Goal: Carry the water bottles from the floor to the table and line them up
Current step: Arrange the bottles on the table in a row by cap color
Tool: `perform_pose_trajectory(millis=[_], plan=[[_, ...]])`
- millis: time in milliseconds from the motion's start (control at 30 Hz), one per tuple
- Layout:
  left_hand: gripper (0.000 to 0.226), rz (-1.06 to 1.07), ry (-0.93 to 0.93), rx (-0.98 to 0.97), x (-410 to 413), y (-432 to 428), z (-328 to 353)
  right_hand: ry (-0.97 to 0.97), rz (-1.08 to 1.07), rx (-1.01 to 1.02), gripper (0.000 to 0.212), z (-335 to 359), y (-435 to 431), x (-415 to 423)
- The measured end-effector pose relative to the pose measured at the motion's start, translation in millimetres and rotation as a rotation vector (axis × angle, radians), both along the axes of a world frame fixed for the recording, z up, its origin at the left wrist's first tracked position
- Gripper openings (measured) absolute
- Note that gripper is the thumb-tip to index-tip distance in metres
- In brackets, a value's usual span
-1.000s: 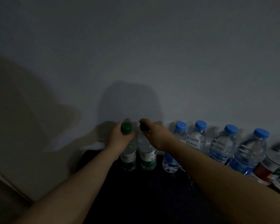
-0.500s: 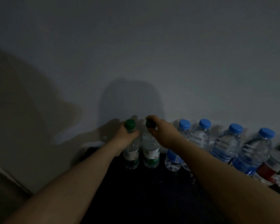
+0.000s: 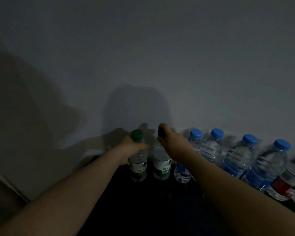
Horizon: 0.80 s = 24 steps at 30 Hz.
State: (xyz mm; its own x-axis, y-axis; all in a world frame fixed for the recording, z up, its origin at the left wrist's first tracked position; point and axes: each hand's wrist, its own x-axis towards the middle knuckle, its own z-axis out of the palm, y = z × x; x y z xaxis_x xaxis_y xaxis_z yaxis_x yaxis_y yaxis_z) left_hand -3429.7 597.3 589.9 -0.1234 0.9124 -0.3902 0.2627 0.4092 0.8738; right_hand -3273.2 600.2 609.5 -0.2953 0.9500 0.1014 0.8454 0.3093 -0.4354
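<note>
Our left hand (image 3: 133,149) grips green-capped bottle (image 3: 138,166) at neck | right hand (image 3: 174,142) pinches neighbouring bottle (image 3: 162,164) by cap | blue-capped bottles (image 3: 211,147) just beside our right arm (image 3: 228,184), wall (image 3: 160,65) behind

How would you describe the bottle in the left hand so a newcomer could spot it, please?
Along the foot of the grey wall, a row of bottles stands on a dark table. It is the leftmost bottle, its neck in the left hand. Only its green cap shows fully: the next bottle has its cap under the right hand, and the other visible caps are blue.
</note>
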Motion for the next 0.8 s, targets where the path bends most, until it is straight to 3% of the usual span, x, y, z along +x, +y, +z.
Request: perform_pose_trajectory(millis=[200, 467, 800], plan=[[0.027, -0.157, -0.002, -0.054, -18.6, -4.1, 9.8, -0.021, -0.017, 0.011, 0.037, 1.1, -2.6, 4.6], [0.031, -0.28, 0.051, -0.097, -39.1, -22.6, 15.2, 0.184, -0.024, -0.093, 0.041, 3.2, -9.1, 8.5], [0.034, -0.207, 0.061, -0.075, -54.1, -45.2, 14.8, 0.125, 0.065, -0.008, 0.04, 2.1, -35.7, -10.6]])
